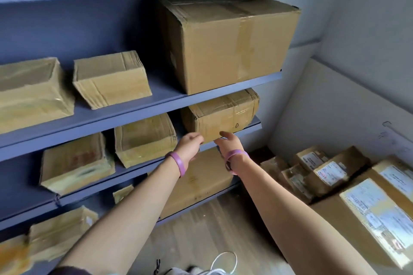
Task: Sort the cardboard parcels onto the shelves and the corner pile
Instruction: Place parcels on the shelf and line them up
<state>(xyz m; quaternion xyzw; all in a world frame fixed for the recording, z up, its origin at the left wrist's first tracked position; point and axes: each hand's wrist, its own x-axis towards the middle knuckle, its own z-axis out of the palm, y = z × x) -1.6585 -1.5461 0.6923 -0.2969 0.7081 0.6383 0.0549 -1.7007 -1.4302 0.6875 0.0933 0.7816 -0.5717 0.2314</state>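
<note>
Left hand (190, 142) and right hand (229, 143) touch the blurred parcel (223, 111), fingers hidden, grip unclear.

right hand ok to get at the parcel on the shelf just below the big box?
Probably yes: the right hand sits at the front lower edge of the parcel, nothing between them.

We see soft, even daylight, brightest on the pale wall (368, 18) at right. Shadow fills the gaps under the shelves (134, 107). Tape on the far-left parcel (31, 91) glares; frame edges bow and smear.
</note>
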